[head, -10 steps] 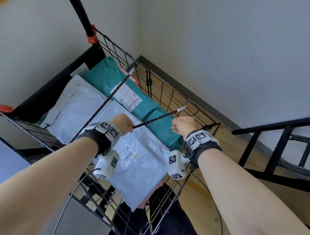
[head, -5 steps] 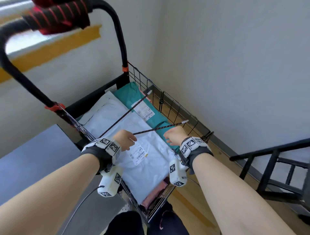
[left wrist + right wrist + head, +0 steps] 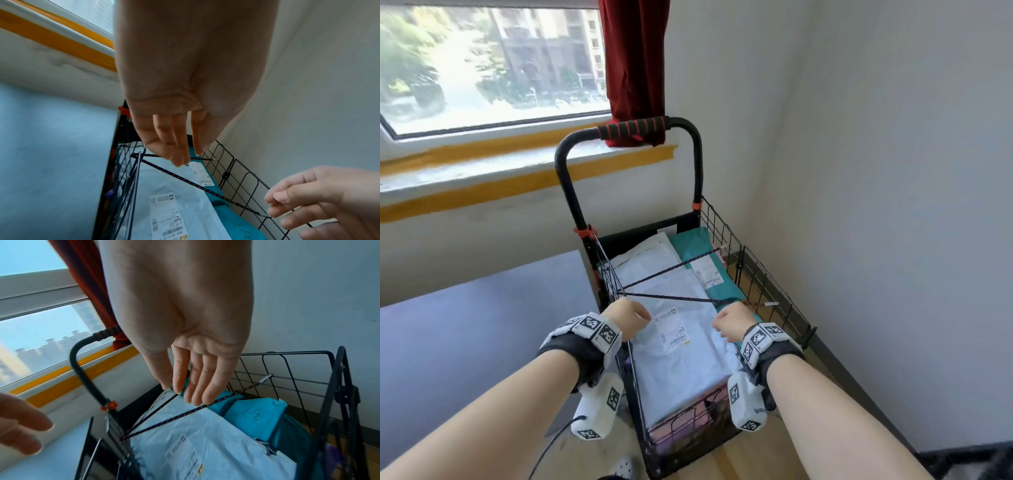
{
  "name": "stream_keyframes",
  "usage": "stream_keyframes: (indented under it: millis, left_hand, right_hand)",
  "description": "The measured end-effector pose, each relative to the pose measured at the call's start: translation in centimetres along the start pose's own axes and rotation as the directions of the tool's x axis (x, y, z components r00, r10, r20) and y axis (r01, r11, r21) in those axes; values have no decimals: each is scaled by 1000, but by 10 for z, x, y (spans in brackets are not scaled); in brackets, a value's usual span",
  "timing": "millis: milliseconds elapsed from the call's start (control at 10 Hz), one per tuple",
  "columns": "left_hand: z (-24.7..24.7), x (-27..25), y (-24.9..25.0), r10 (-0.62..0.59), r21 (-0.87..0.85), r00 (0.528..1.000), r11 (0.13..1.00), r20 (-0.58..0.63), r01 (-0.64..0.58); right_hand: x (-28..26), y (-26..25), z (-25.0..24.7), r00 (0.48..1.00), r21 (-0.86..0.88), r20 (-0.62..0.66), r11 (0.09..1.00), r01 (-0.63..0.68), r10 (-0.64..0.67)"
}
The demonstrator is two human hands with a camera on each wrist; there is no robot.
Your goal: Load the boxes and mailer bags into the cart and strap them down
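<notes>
Black wire cart (image 3: pixel 774 291) holds a white bag (image 3: pixel 681 363) beside a teal bag (image 3: pixel 691 245), with a cord (image 3: pixel 667 298) stretched over them. We see the left hand (image 3: pixel 185 97) and right hand (image 3: pixel 191 340) above, fingers loosely straight, holding nothing.

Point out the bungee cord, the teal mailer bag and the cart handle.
bungee cord (image 3: pixel 671 298): head view, middle of its near span.
teal mailer bag (image 3: pixel 690 243): head view, far end.
cart handle (image 3: pixel 633 127): head view, striped foam grip.
</notes>
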State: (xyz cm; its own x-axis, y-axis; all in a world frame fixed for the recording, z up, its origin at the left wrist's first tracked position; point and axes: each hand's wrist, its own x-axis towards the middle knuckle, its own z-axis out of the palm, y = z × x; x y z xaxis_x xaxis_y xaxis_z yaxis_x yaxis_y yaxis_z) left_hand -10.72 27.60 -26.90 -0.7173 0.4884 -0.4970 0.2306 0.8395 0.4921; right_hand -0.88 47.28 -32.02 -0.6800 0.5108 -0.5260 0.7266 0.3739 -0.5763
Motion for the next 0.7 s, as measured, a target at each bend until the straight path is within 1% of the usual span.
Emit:
stream_keyframes:
  millis: [100, 200, 300, 400, 500, 600, 700]
  left_hand:
    - [23, -39, 2, -58, -5, 995, 998, -78, 58]
    - [42, -77, 2, -119, -39, 981, 993, -152, 115]
    - [59, -116, -3, -200, -63, 958, 980, -205, 191]
    - [67, -153, -5, -264, -66, 934, 965, -240, 256]
    - [67, -180, -7, -294, -77, 911, 956, -289, 284]
    - [55, -203, -4, -320, -81, 890, 947, -324, 311]
    - [38, -218, 2, -312, -108, 868, 950, -386, 294]
  right_hand:
    - [-21, 15, 1, 991, -56, 93, 994, 98, -93]
    - [-37, 27, 0, 982, -103, 135, 984, 143, -129]
    - [-58, 29, -2, 963, -182, 214, 962, 205, -164]
    - [-81, 24, -5, 934, -220, 288, 934, 281, -213]
    - [-100, 16, 0, 909, -218, 310, 909, 354, -280]
    - [-119, 7, 2, 897, -220, 307, 893, 392, -317]
    - [-136, -2, 3, 878, -204, 284, 871, 448, -385]
